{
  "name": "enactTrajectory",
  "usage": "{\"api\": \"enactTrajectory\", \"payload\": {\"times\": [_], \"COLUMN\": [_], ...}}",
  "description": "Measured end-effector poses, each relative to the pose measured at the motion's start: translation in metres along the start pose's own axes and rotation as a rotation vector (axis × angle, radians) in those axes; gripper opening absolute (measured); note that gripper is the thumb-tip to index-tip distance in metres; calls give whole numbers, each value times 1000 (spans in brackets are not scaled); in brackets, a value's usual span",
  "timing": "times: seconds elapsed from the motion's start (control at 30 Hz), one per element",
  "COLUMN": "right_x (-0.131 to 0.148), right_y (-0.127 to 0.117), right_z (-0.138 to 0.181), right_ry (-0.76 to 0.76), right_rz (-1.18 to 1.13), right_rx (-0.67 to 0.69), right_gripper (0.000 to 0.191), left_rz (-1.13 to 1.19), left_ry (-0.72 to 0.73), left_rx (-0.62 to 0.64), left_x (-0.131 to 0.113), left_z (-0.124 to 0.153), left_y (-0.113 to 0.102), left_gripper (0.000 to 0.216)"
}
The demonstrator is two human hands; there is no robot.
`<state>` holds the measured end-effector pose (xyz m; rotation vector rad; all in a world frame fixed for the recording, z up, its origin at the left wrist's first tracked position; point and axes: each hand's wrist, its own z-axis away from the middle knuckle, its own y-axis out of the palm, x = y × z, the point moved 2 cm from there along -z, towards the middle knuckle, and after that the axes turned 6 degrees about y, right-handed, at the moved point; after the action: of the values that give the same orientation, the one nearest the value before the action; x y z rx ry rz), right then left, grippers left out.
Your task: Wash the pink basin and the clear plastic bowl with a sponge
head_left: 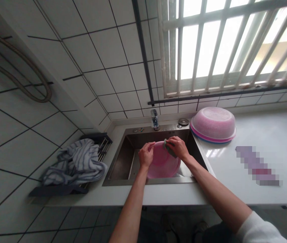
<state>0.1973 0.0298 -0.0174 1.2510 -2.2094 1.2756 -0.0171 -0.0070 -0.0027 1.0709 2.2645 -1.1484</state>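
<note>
A pink plastic basin (160, 165) stands tilted inside the stainless steel sink (119, 165). My left hand (146, 154) grips the basin's upper left rim. At the upper right rim, my right hand (177, 147) is closed on a grey-green cloth (169, 148), pressed against the basin's edge and inner side. Part of the cloth is hidden under my fingers, so I cannot tell its full shape. Behind the basin rises the chrome faucet (154, 118).
Upside-down pink colanders or basins (213, 123) are stacked on the counter right of the sink. A striped towel (77, 162) lies on a dark rack (103, 150) at left. A drain strainer (183, 122) sits behind the sink. A blurred purple item (256, 165) lies at right.
</note>
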Motion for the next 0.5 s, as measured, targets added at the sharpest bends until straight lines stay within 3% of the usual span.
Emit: {"api": "enactTrajectory", "payload": {"times": [0.07, 0.23, 0.43, 0.5], "right_x": [-1, 18, 0, -1], "right_y": [-1, 9, -4, -6], "right_z": [0, 2, -3, -2], "right_ry": [17, -101, 24, 38], "right_rz": [7, 5, -1, 4], "right_rx": [-26, 72, -35, -75], "right_gripper": [10, 15, 16, 15], "left_rz": [-4, 18, 42, 19], "left_ry": [2, 58, 24, 36], "left_rx": [-15, 140, -72, -86], "left_x": [1, -4, 3, 2], "left_z": [0, 2, -2, -3], "left_y": [1, 8, -2, -2], "left_gripper": [24, 23, 23, 24]}}
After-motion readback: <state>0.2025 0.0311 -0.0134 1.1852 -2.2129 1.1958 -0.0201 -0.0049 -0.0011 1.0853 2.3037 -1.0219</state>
